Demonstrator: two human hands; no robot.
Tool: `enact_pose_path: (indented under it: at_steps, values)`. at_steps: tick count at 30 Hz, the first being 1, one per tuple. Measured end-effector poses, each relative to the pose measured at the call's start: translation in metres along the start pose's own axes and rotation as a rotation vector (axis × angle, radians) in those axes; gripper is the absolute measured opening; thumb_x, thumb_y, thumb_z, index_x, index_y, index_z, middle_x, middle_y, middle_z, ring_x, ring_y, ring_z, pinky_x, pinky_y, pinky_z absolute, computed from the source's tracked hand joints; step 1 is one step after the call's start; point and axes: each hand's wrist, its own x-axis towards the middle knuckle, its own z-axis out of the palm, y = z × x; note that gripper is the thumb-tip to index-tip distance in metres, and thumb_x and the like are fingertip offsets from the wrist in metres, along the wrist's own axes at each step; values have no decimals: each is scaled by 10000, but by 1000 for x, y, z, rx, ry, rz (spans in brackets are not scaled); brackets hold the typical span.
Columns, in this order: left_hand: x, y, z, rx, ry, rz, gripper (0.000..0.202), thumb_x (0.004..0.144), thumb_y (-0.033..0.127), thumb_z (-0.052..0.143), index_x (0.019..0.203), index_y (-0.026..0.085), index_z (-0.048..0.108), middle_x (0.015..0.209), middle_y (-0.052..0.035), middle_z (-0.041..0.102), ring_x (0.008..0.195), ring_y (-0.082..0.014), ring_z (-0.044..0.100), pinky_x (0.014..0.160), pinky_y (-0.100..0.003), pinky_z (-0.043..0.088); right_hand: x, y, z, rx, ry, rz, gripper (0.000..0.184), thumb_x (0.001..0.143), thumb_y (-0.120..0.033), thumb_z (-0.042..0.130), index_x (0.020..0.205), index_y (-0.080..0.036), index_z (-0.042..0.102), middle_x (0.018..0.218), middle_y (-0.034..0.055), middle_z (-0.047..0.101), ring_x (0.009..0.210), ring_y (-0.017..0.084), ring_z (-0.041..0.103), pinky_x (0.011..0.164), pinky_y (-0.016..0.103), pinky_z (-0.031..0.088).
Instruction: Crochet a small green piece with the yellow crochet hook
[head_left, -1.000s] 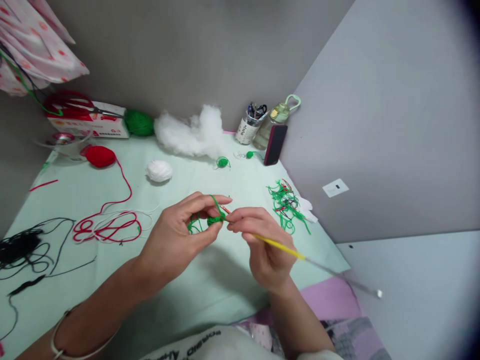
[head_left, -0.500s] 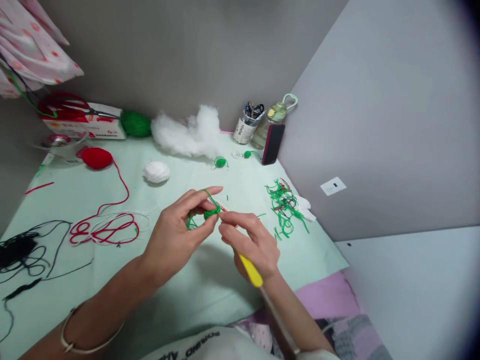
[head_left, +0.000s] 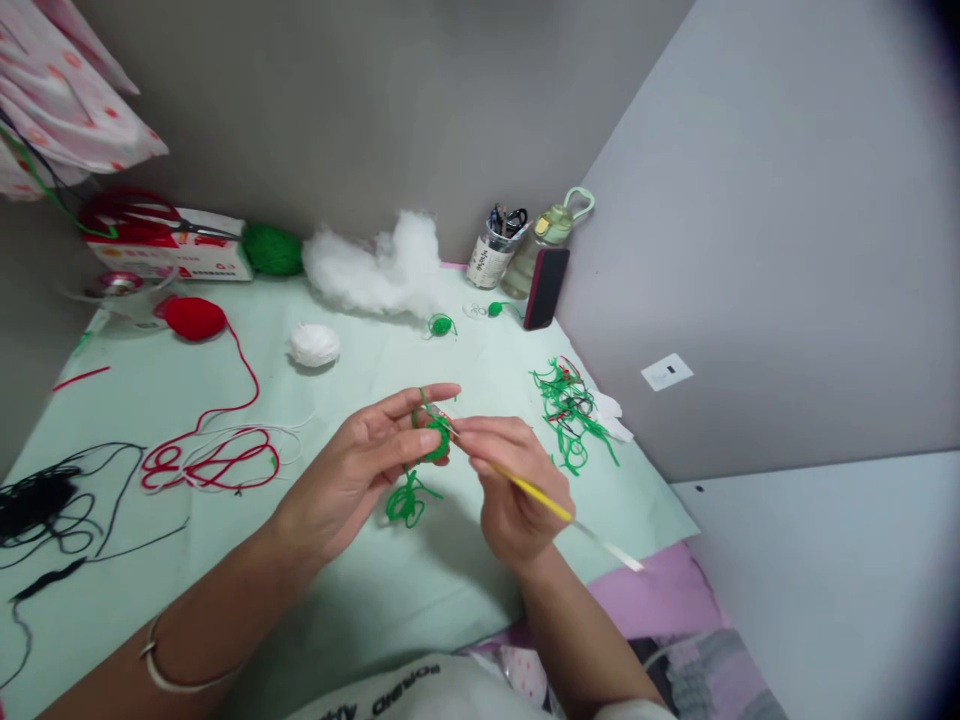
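Between the thumb and fingers of my left hand (head_left: 352, 465) is a small green crochet piece (head_left: 437, 442). Green yarn runs up over my left index finger, which is stretched out. A loose green yarn tangle (head_left: 407, 502) hangs below the piece. My right hand (head_left: 521, 490) is closed around a crochet hook (head_left: 536, 494) with a yellow grip and a pale metal end pointing down to the right. The hook's front end meets the crochet piece; its very tip is hard to make out.
Red yarn (head_left: 195, 318), a white yarn ball (head_left: 313, 345), black yarn (head_left: 37, 500) and white stuffing (head_left: 375, 265) lie on the pale green tabletop. Green yarn scraps (head_left: 570, 410) lie at right. A phone (head_left: 547, 289) leans by a bottle (head_left: 551, 230) and pen cup (head_left: 493, 250).
The crochet piece has turned so more of its face shows, and the yarn tangle now hangs below it. My right hand has tilted, swinging the hook's rear end outward to the right.
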Motion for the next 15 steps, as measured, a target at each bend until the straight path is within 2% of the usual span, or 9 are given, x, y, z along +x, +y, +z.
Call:
enact_pose_path:
  at_steps: [4,7,9,11,13,15]
  values:
    - [-1,5,-4,162,29,101,271,833,230,845,1097,280,881,848,-2,678,786,-131,589,737,-234,488,10,-11,-9,258,74,327,196,1028,-208,642,1076,-274,820,916,41,816,732,179,748,661,350,633]
    - [-2,3,-3,203,0,109,272,847,227,835,1097,324,882,852,11,680,788,-119,578,755,-225,482,12,-12,-11,399,98,481,162,1025,-272,661,998,-245,819,891,46,803,637,151,702,572,314,602]
    - [-2,0,0,158,-42,89,320,838,240,849,1139,348,870,917,6,722,843,-129,610,818,-240,500,12,-9,-8,409,62,478,163,1020,-309,673,973,-241,814,903,55,807,702,170,728,594,318,617]
    - [-1,-4,2,126,-68,69,353,840,272,861,1181,363,855,995,-6,757,912,-149,634,864,-262,510,12,-6,-4,357,21,407,144,1015,-300,684,983,-250,815,925,56,815,829,195,759,655,328,635]
    - [0,-8,3,151,-44,71,355,851,309,870,1201,362,847,994,-9,756,919,-155,631,859,-267,509,13,-4,-1,274,7,322,137,1019,-268,677,1008,-260,814,930,51,821,898,207,767,709,345,644]
    - [0,-10,2,194,18,107,367,846,328,888,1209,355,843,934,2,725,888,-152,618,833,-264,504,12,-4,2,199,8,270,159,1033,-242,649,1036,-264,806,919,48,820,865,203,767,706,354,645]
